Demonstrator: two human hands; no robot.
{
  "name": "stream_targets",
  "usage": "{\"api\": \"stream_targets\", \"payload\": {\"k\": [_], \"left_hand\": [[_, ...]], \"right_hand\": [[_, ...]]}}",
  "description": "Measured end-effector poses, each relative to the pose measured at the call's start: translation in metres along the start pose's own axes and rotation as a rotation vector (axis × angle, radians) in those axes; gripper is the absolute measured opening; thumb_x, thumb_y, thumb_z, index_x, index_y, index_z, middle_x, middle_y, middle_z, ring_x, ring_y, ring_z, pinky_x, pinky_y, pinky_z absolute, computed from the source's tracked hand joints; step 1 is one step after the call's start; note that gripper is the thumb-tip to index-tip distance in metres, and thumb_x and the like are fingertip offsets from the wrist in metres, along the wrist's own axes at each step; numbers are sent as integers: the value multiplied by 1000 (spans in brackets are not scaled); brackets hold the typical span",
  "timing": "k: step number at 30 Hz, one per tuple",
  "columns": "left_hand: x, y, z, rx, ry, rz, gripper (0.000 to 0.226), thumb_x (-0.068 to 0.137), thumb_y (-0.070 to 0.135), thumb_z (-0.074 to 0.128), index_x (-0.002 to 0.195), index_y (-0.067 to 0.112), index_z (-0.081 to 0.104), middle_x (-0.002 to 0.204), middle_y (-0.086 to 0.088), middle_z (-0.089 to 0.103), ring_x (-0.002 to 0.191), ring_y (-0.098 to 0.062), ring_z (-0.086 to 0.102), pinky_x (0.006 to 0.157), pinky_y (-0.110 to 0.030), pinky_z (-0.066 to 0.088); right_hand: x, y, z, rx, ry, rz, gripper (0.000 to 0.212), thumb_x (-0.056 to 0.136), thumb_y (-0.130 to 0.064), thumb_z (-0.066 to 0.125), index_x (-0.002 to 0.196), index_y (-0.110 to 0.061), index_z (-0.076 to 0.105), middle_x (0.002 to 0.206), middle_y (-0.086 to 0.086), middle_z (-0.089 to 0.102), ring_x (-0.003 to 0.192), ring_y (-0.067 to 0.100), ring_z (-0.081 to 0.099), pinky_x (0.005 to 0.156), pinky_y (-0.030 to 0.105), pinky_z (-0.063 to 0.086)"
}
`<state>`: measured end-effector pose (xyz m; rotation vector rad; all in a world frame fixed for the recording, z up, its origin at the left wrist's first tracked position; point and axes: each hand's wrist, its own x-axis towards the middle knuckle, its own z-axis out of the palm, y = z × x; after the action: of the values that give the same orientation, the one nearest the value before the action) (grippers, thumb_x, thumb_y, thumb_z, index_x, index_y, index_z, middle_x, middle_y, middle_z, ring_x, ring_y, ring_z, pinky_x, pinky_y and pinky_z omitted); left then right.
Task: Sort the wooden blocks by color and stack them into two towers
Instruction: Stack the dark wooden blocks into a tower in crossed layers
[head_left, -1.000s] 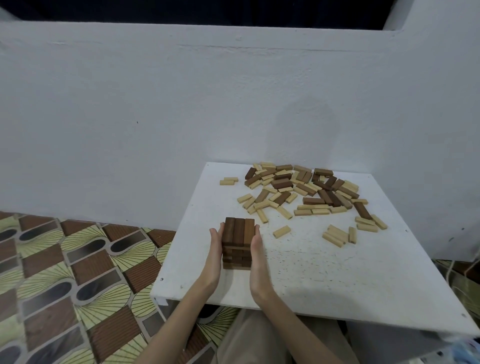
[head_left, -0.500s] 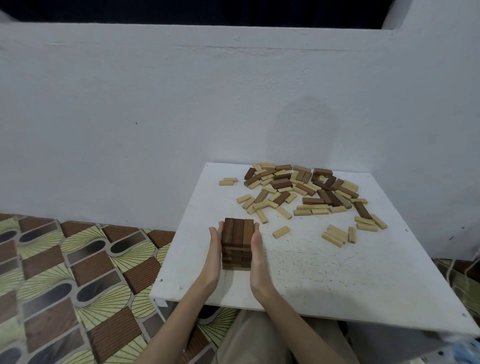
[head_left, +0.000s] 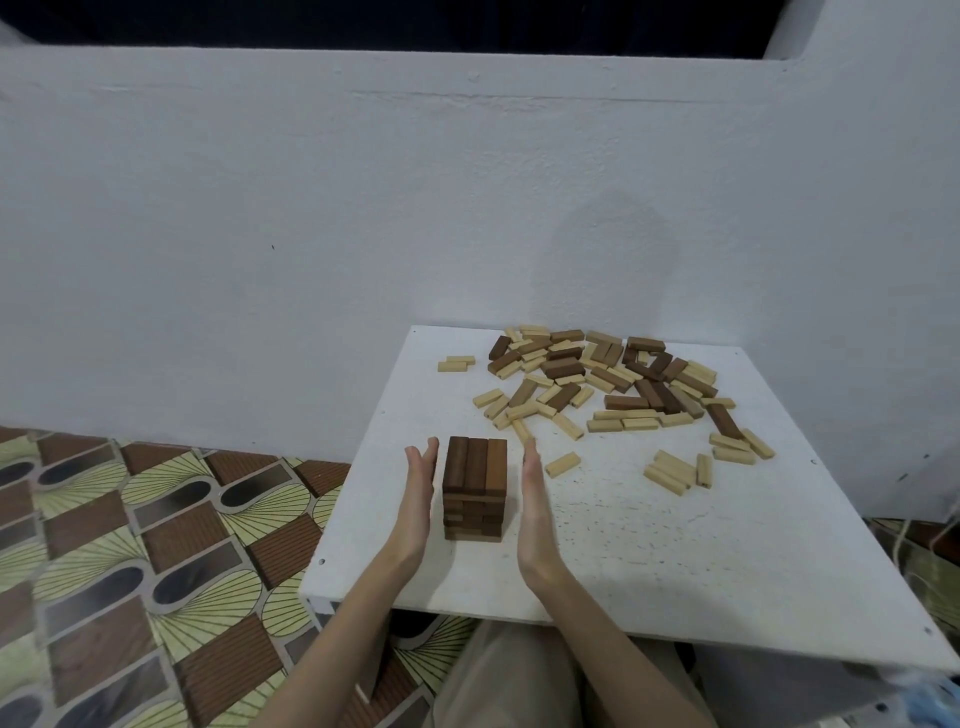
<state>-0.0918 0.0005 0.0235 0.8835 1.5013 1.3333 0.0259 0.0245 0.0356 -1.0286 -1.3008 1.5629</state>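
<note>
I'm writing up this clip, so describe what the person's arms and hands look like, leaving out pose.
Both forearms are bare right down to the frame's lower edge: no sleeves or cuffs show. The left hand and the right hand wear no gloves, and no rings, watch or bracelets can be seen. Fingers look slim. Below the white table, tan trousers cover the lap.

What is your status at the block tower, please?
Both hands open: left hand and right hand flank the dark tower, not touching. Mixed pile unsorted behind. No light tower yet. Nothing in the way.
</note>
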Motion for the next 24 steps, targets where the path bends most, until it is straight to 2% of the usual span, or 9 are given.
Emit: {"api": "stream_targets", "payload": {"k": [1,2,6,7,9,12,17,21,24], "left_hand": [[2,0,-6,31,9,7,65,93,57,1,149,29,18,155,12,17,144,-8,11,116,-28,5],[3,3,-11,64,3,20,67,91,58,4,149,29,20,155,13,18,143,-7,13,116,-28,6],[2,21,-29,229,-49,99,59,92,54,38,144,25,32,144,16,33,133,-2,29,112,-27,19],[4,25,-32,278,-53,127,58,91,51,49,141,25,37,140,17,38,129,-1,33,110,-27,23],[8,35,-30,393,-57,196,54,86,48,58,133,26,45,135,15,47,125,-1,41,109,-28,29],[13,52,-10,580,-32,318,36,92,35,54,127,25,51,130,14,51,119,-1,43,104,-23,32],[16,71,43,702,-42,525,29,94,30,52,123,25,54,128,11,52,120,-4,40,98,-17,31],[18,67,86,698,-94,600,25,95,26,52,120,22,57,124,8,54,119,-5,42,96,-14,28],[24,50,112,718,-136,585,24,95,26,50,118,21,58,123,6,56,120,-9,44,99,-18,32]], "right_hand": [[2,-4,-4,-4,10,-13,85,82,-77,22,152,-31,6,155,-18,9,137,-4,11,104,19,10],[6,-7,-11,-19,23,-28,74,87,-64,23,151,-30,8,157,-15,10,140,-1,11,105,20,10],[22,-14,-40,-139,33,-74,77,82,-57,53,147,-30,26,149,-13,32,138,7,28,111,28,20],[24,-17,-48,-183,19,-82,69,82,-52,56,144,-31,32,143,-14,39,135,7,33,112,32,24],[28,-20,-64,-300,5,-93,48,90,-36,61,135,-31,44,134,-14,48,129,8,41,111,36,32],[28,-21,-88,-447,25,-117,29,93,-21,59,121,-28,56,125,-12,56,122,9,48,103,33,41],[29,-20,-124,-545,95,-133,21,93,-17,59,113,-24,63,114,-12,62,109,9,54,91,27,42],[28,-17,-155,-575,136,-124,18,93,-16,58,105,-27,64,107,-15,62,103,6,55,85,21,42],[28,-14,-178,-585,174,-129,16,93,-13,59,102,-25,64,101,-19,61,96,-1,55,78,8,40]]}}
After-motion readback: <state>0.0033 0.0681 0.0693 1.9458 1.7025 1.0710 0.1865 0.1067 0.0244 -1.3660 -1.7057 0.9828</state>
